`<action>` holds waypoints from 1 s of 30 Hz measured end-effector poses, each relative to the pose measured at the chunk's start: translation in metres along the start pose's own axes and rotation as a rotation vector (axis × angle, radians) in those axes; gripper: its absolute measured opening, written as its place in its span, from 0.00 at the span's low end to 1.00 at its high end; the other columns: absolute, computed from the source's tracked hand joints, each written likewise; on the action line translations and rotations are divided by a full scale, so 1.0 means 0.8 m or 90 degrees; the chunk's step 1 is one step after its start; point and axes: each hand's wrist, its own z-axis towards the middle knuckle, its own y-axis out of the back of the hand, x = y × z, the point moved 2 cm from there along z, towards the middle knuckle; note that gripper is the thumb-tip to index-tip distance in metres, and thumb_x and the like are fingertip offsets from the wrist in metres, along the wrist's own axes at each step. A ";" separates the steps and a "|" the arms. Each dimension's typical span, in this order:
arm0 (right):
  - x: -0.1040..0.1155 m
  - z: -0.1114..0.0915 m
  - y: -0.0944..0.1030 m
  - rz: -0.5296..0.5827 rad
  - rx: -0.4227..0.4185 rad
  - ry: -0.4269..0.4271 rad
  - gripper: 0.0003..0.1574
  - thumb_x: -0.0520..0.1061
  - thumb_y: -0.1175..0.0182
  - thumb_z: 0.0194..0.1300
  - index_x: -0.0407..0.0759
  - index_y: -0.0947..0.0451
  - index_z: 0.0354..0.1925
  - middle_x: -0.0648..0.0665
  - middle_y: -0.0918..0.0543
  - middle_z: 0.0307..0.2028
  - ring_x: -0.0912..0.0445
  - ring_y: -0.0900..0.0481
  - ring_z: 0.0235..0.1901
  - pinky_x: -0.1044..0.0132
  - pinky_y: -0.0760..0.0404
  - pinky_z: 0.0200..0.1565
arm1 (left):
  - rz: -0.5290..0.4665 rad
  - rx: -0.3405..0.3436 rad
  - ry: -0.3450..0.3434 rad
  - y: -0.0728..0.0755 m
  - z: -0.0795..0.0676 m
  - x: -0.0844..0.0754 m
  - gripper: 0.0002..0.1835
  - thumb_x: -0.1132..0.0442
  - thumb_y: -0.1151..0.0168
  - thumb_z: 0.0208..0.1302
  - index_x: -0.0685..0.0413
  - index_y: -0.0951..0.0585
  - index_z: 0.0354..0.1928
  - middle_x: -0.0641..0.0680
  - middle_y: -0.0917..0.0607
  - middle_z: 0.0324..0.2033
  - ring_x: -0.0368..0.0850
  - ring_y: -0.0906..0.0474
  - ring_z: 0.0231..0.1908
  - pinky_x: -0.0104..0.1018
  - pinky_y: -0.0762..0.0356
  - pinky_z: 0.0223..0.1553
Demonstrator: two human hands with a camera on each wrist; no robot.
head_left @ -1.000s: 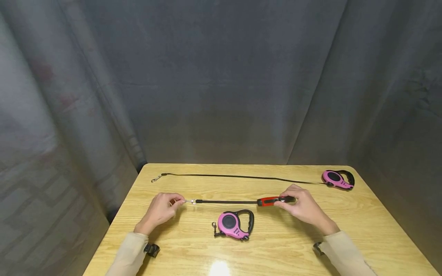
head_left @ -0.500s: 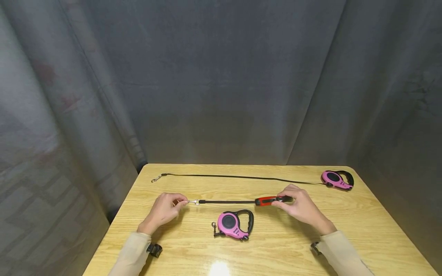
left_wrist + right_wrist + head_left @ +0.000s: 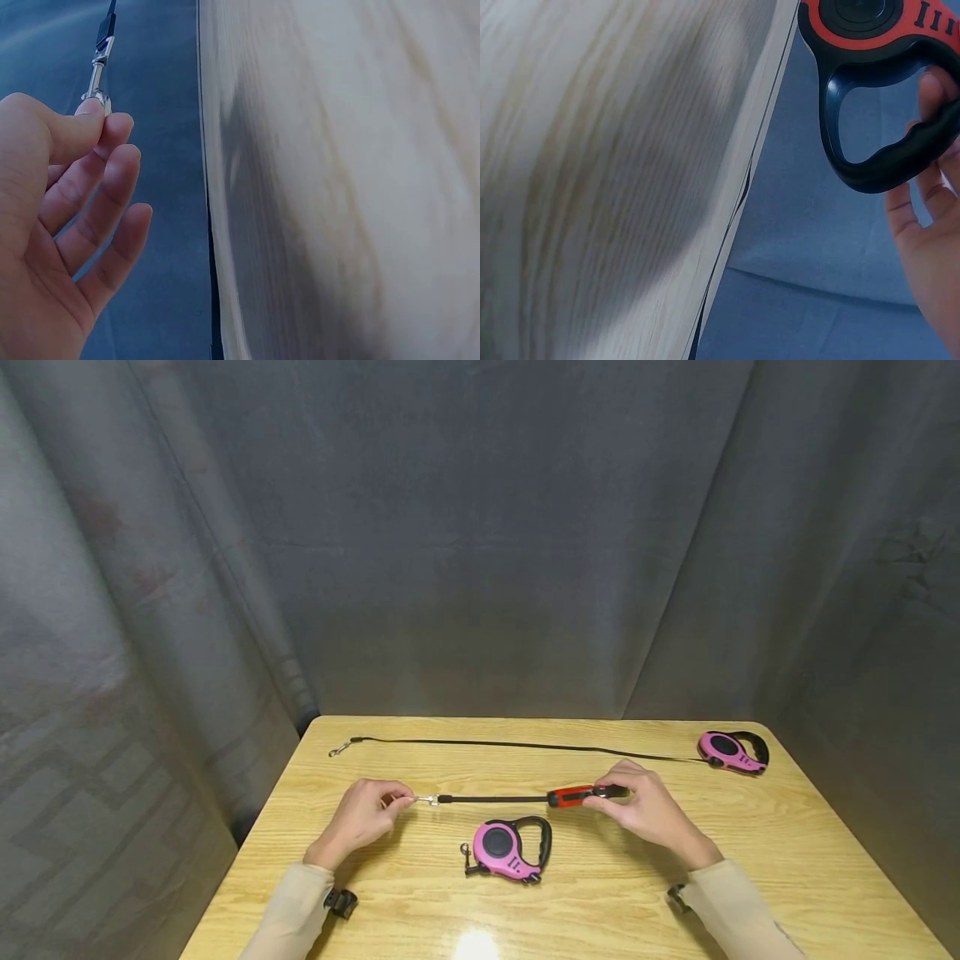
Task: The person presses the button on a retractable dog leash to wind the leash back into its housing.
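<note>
My left hand [image 3: 365, 817] pinches the silver snap hook [image 3: 95, 79] between thumb and forefinger, the other fingers loosely bent. From that hook a short stretch of black strap [image 3: 495, 799] runs straight to a red and black retractable leash [image 3: 570, 796]. My right hand [image 3: 647, 810] grips this leash by its black loop handle [image 3: 889, 172], as the right wrist view shows. Just nearer than the strap, a pink retractable leash [image 3: 497, 852] lies on the table, its own strap drawn in and its clip at its left.
A second pink retractable leash [image 3: 727, 750] lies at the table's far right corner. Its black cord [image 3: 480, 743] stretches along the back to a metal clip [image 3: 340, 748] at the left. Grey curtains [image 3: 480, 543] hang behind the wooden table [image 3: 375, 910].
Both hands have drawn slightly closer together: my left hand moved a little right, my right hand a little left with the red leash. The strap between them is shorter. The pink leashes lie still.
</note>
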 end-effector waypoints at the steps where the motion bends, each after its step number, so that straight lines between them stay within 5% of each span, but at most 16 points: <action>1: 0.001 0.000 -0.001 0.001 0.000 0.000 0.14 0.47 0.15 0.52 0.50 0.08 0.37 0.59 0.14 0.35 0.65 0.20 0.37 0.65 0.18 0.40 | 0.001 0.001 0.001 0.000 0.001 0.000 0.03 0.57 0.28 0.71 0.41 0.08 0.39 0.37 0.09 0.32 0.26 0.22 0.28 0.29 0.25 0.32; 30: 0.016 0.019 -0.031 0.048 -0.003 0.045 0.13 0.46 0.15 0.52 0.49 0.08 0.36 0.58 0.15 0.31 0.64 0.22 0.35 0.68 0.22 0.37 | 0.000 0.004 -0.011 -0.011 0.009 -0.016 0.03 0.57 0.27 0.70 0.39 0.08 0.38 0.36 0.09 0.32 0.25 0.22 0.27 0.29 0.25 0.33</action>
